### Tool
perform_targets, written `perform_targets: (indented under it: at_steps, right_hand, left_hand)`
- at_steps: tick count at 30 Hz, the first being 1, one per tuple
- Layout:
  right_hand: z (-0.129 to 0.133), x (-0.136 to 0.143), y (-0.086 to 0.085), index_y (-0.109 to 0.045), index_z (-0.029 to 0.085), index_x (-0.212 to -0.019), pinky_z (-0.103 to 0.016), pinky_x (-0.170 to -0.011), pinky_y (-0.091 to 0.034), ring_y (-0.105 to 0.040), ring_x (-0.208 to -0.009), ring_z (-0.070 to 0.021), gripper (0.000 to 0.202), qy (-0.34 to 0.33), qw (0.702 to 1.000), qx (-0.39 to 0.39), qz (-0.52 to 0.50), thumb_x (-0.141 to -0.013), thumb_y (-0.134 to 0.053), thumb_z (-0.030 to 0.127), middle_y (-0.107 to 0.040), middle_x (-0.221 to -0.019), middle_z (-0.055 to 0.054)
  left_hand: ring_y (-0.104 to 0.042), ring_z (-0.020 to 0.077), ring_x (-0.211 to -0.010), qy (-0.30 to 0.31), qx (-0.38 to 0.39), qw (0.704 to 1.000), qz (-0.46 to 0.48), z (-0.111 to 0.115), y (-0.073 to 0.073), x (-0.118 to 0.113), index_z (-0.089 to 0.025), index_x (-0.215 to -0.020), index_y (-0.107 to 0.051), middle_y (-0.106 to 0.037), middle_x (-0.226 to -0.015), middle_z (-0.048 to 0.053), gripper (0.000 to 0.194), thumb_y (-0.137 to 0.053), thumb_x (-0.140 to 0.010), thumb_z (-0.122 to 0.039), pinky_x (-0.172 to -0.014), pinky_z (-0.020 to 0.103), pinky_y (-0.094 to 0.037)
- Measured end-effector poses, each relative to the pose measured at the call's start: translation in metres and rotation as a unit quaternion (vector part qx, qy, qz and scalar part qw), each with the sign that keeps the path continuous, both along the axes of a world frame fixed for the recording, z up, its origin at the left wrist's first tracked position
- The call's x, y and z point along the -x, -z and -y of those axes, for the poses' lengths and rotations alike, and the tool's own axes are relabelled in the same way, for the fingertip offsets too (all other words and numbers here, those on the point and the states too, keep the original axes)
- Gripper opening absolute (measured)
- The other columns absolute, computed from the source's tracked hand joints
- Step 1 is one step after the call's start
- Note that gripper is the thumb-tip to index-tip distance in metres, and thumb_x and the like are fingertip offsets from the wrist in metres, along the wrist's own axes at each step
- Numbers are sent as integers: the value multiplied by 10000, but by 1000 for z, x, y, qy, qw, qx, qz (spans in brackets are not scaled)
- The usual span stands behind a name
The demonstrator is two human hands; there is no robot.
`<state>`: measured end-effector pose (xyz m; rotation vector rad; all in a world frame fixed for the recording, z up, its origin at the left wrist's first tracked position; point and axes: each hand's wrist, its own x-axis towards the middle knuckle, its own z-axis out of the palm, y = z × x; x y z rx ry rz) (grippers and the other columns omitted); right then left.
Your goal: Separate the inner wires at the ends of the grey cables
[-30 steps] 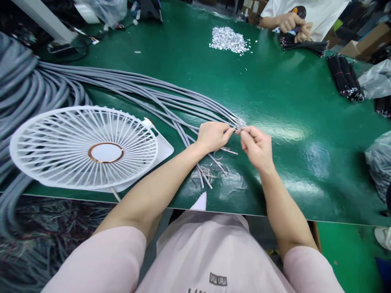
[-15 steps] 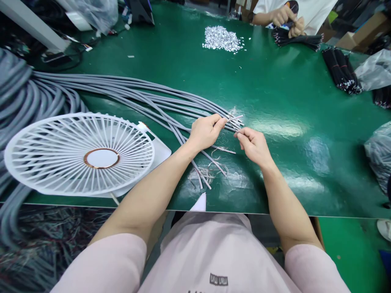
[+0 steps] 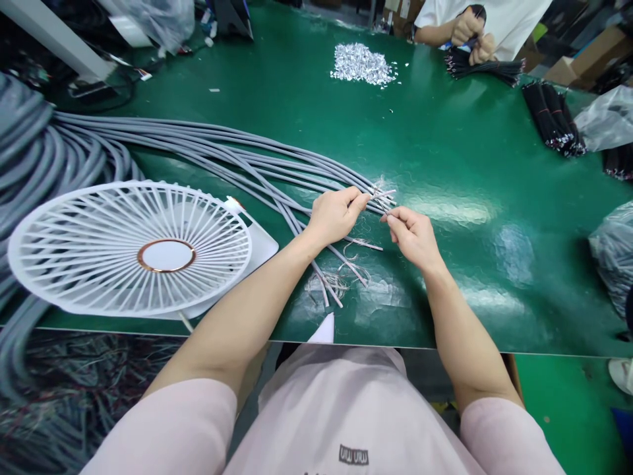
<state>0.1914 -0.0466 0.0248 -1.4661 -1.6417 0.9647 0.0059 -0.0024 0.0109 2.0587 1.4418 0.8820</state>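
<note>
Several long grey cables (image 3: 212, 135) run across the green table from a thick coil at the left. Their stripped ends show pale inner wires and frayed shielding strands (image 3: 380, 187). My left hand (image 3: 333, 212) is closed in a pinch on one grey cable just behind its stripped end. Beside it, my right hand (image 3: 411, 234) pinches thin shielding strands from that end between thumb and forefinger. Nearer me lie more stripped cable ends (image 3: 330, 287), with loose strands around them.
A white fan (image 3: 167, 255) occupies the table at the left, close to my left forearm. Small silvery scraps (image 3: 361, 64) lie in a heap at the back. Across the table a co-worker's hands (image 3: 475, 36) work over black wires (image 3: 484, 68); more black bundles (image 3: 552, 117) lie right.
My hands hold nearly the same position and grip. The whole view has shifted very slightly. Across the table, the co-worker's hands have moved a little.
</note>
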Motion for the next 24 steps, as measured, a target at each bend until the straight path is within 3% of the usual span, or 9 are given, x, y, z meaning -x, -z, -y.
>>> perform_targets:
  at_steps: [5,13,19,24]
  right_hand:
    - [0,-14,-7,-682,177,-824,-262,-552,-328,-437,-498,-109,213,1,998,-34,54,-887,-511,289,-517,-540,38]
    - [-3,-36,-5,-775,196,-910,-293,-632,-375,-624,-684,-180,258,-4,969,-103,224,-906,-533,286,-730,-764,-39]
    - [-3,-32,-1,-783,221,-981,-310,-727,-458,-705,-855,-223,272,-1,959,-130,253,-921,-524,278,-784,-953,-61]
    - [-4,-34,2,-784,216,-1005,-311,-710,-464,-704,-826,-224,273,-27,957,-128,258,-926,-530,279,-780,-917,-62]
  left_hand:
    - [-603,163,-661,5,-2,1000,13,1,3,0,-195,-782,-700,-676,-673,20,446,-432,-958,-505,-665,284,-405]
    - [-704,188,-895,31,-31,998,45,3,10,0,-227,-943,-782,-790,-972,30,306,-544,-938,-419,-769,276,-472]
    - [-700,167,-825,32,-80,996,-16,4,8,0,-246,-967,-798,-789,-913,29,287,-574,-942,-423,-728,278,-432]
    - [-697,156,-818,60,-113,991,-47,4,9,1,-262,-984,-792,-788,-910,12,254,-583,-948,-402,-739,289,-407]
